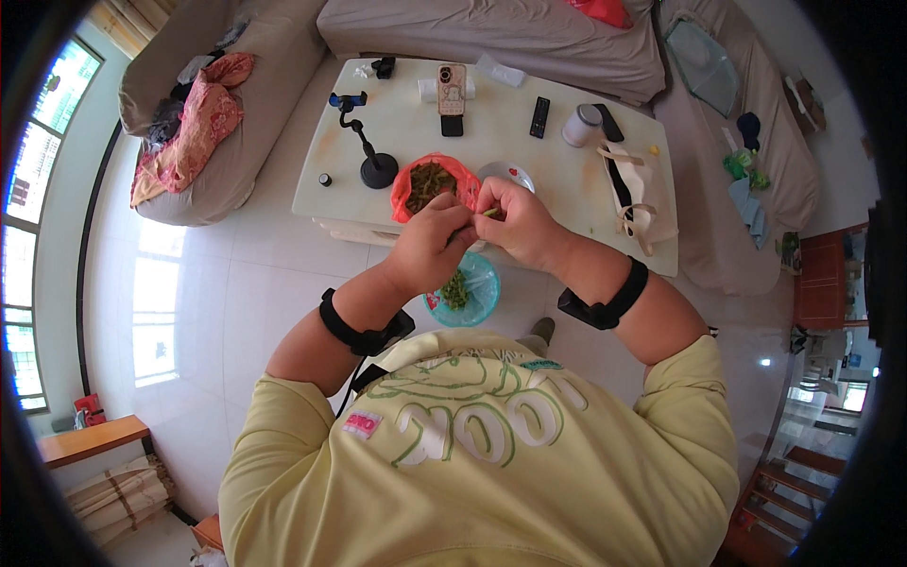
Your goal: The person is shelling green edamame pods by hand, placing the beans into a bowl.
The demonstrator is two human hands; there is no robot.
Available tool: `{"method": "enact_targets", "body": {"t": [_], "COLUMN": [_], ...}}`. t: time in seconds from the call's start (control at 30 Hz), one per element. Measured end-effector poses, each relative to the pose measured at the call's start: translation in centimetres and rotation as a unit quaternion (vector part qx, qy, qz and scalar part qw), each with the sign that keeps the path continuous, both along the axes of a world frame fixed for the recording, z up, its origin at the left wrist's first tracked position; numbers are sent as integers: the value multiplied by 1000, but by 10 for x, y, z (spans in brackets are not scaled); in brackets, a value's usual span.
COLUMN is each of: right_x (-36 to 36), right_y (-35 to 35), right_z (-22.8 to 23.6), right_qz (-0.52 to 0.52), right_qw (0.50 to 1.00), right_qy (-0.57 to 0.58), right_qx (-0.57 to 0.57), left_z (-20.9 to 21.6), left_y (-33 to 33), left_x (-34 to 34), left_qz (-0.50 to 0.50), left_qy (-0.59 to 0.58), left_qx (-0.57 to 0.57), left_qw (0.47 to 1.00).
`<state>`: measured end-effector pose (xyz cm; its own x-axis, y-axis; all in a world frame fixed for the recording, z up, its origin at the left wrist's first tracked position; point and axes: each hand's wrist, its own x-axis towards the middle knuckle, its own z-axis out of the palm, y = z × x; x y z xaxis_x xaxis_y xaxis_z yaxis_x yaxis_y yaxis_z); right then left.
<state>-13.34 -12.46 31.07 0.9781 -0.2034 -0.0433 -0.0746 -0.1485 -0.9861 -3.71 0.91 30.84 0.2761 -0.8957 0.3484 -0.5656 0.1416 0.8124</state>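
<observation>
My two hands meet at the near edge of the table, in front of a red plastic bag (401, 200) whose open top shows brownish-green vegetables (430, 185). Between the thumb and fingers of my right hand (518, 219) is a small green vegetable piece (490, 213). The fingers of my left hand (434, 240) are curled closed against the right fingertips; what they hold is hidden. Partly behind my right hand stands a white bowl (513, 174) with a red pattern. Below my hands, a turquoise basin (488, 295) contains green vegetable pieces (455, 290).
On the pale table (326, 194) stand a black phone stand (379, 170), a phone (452, 87), a remote (539, 117), a lidded canister (581, 126) and a beige bag (652, 194). Covered sofas (491, 38) surround its far side. A foot (543, 328) shows beside the basin.
</observation>
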Motion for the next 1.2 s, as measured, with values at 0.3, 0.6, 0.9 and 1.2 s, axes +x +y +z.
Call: {"method": "enact_targets", "body": {"t": [0.3, 0.6, 0.9, 1.2], "right_x": [-2, -1, -4, -1], "right_y": [9, 15, 18, 14], "right_z": [4, 5, 10, 17], "right_qz": [32, 12, -5, 13], "right_qw": [998, 994, 999, 990], "right_qy": [-28, -51, -31, -1], "right_qx": [44, 96, 22, 142], "left_z": [0, 1, 0, 1], "left_y": [6, 9, 10, 6], "left_x": [1, 4, 0, 8], "left_qz": [-32, -26, -22, -21], "left_qy": [31, 35, 10, 49], "left_qx": [-4, 11, -8, -15], "left_qw": [999, 999, 1000, 998]}}
